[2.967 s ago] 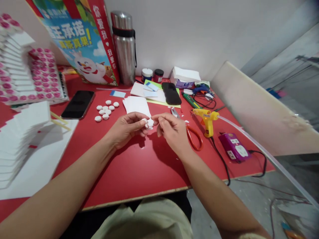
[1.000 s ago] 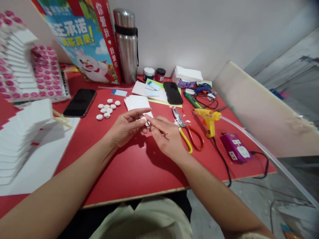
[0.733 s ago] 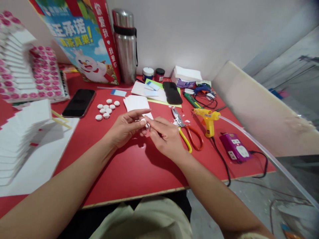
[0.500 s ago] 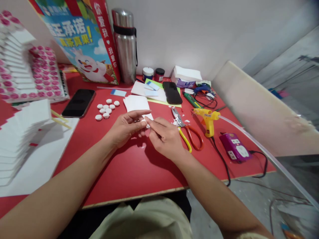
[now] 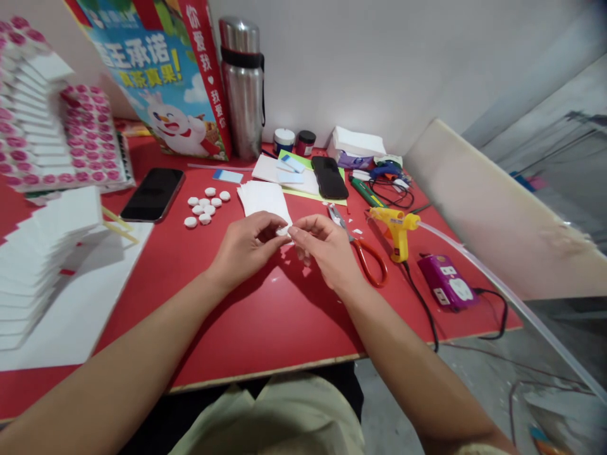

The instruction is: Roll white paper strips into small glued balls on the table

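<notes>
- So the small white piece [image 5: 283, 232] is up between both hands, over the near-middle of the red bench [image 5: 265, 335]. It's mostly covered by fingers, so I can't make out its exact shape.
- Left hand [image 5: 249, 246]: grip is pinching one side of it, thumb in front, index finger curled over the top.
- Right hand [image 5: 327, 249]: grip is pinching the other side, thumb and index tips right at the edge, the rest of the fingers curled loosely underneath.
- Just behind the hands there's a fanned stack of white paper [image 5: 263, 197], its near end partly blocked by them.
- Off to the left of that stack, a little cluster of round white pieces [image 5: 203, 206], bunched up close, a few sitting slightly apart.
- Pliers [image 5: 372, 262] lie right beside the right hand, which hides part of them. Some white scraps [image 5: 358, 231] are scattered near the metal end.
- Further right: yellow glue gun [image 5: 396, 230] with a long clear stick out the back, then a purple socket box [image 5: 446, 281] near the bench's edge.
- Far left, a black phone [image 5: 152, 194] lies flat, with a fan of white cards [image 5: 47, 253] closer in.
- At the back, a steel thermos [image 5: 241, 91] stands upright next to a colorful printed box [image 5: 161, 76].
</notes>
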`<state>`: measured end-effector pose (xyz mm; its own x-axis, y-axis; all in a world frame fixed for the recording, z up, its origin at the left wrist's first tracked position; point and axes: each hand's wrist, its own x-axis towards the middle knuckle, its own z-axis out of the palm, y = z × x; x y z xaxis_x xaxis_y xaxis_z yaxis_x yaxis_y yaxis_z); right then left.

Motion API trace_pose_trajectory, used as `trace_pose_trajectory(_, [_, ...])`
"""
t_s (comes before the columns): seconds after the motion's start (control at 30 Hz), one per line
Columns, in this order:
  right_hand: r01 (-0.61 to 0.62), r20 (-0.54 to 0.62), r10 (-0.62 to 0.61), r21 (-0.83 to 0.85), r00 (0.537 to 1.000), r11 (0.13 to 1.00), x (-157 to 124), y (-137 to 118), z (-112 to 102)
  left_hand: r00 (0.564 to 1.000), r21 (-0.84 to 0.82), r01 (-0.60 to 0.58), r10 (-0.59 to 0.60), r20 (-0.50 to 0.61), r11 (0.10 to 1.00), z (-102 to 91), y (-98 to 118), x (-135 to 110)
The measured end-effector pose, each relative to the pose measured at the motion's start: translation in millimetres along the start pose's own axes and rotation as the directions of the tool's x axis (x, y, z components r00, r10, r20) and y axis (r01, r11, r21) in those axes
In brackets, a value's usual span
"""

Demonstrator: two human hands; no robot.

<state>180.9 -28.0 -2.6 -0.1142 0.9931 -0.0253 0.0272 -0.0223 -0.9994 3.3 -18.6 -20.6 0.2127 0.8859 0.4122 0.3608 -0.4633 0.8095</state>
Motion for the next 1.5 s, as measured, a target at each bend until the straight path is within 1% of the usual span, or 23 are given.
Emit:
trace_pose_trajectory(0.07, [-0.035,0.013,0.034,0.038,0.999,0.999,2,2,0,0.999,0.011,0.017,-0.018,0.028,1.0,0.3,0,-1])
trace_pose_trajectory(0.13, [-0.028,0.02,0.028,0.036,0.999,0.999,3,4,1,0.998,-0.008,0.042,-0.041,0.042,0.999,1.3,0,-2])
trace_pose_trajectory(0.2, [-0.012,0.026,0.011,0.042,1.0,0.999,3,6,1,0.996,-0.073,0.083,-0.081,0.029,0.994,3.0,-1,-3])
trace_pose_trajectory(0.27, [0.012,0.026,-0.014,0.068,1.0,0.998,4,7,0,0.989,-0.192,0.15,-0.149,0.018,0.97,5.3,-2,-2])
trace_pose_trajectory(0.33, [0.042,0.03,-0.045,0.09,0.999,0.995,5,8,-1,0.975,-0.32,0.216,-0.22,0.027,0.922,7.4,-4,-1])
trace_pose_trajectory(0.43, [0.077,0.03,-0.08,0.082,0.996,0.994,6,8,-2,0.955,-0.448,0.286,-0.292,0.057,0.847,8.6,-4,0])
trace_pose_trajectory(0.5, [0.089,0.02,-0.091,0.071,0.996,0.993,6,7,-2,0.937,-0.519,0.33,-0.339,0.082,0.788,8.2,-3,1])
trace_pose_trajectory(0.63, [0.097,0.014,-0.098,0.052,0.995,0.994,6,6,-1,0.886,-0.636,0.418,-0.446,0.128,0.648,7.5,2,2])
trace_pose_trajectory(0.7, [0.094,0.023,-0.095,0.048,0.995,0.994,5,6,-1,0.873,-0.663,0.426,-0.472,0.123,0.615,8.0,4,2])
trace_pose_trajectory(0.87, [0.067,0.024,-0.067,0.016,0.997,0.998,5,8,-1,0.864,-0.66,0.428,-0.495,0.097,0.617,9.7,6,1])
trace_pose_trajectory(0.93, [0.06,0.019,-0.059,-0.004,0.998,0.998,5,8,0,0.863,-0.629,0.433,-0.498,0.082,0.646,9.7,7,1])
trace_pose_trajectory(0.97, [0.061,0.015,-0.061,-0.012,0.998,0.998,5,7,0,0.87,-0.606,0.423,-0.489,0.063,0.674,9.6,8,1])
trace_pose_trajectory(1.03, [0.064,0.003,-0.064,-0.018,0.998,0.998,4,6,1,0.899,-0.544,0.371,-0.439,0.006,0.753,9.3,9,2])
trace_pose_trajectory(1.13, [0.058,-0.02,-0.058,-0.007,0.998,0.998,2,5,2,0.949,-0.419,0.248,-0.305,-0.074,0.873,9.7,11,2])
trace_pose_trajectory(1.23, [0.058,-0.029,-0.058,0.019,0.998,0.998,2,5,2,0.97,-0.345,0.173,-0.221,-0.104,0.923,11.8,11,1])
trace_pose_trajectory(1.33, [0.058,-0.023,-0.057,0.037,0.998,0.998,5,7,1,0.968,-0.336,0.173,-0.222,-0.113,0.926,14.4,11,-1])
trace_pose_trajectory(1.4, [0.056,-0.021,-0.055,0.048,0.998,0.997,7,8,0,0.957,-0.393,0.211,-0.27,-0.101,0.895,15.3,11,0])
trace_pose_trajectory(1.43, [0.055,-0.024,-0.054,0.055,0.998,0.997,9,9,0,0.947,-0.452,0.243,-0.311,-0.08,0.858,15.3,11,0])
trace_pose_trajectory(1.5, [0.05,-0.031,-0.048,0.064,0.998,0.997,11,9,0,0.916,-0.58,0.318,-0.4,-0.016,0.75,14.6,10,1])
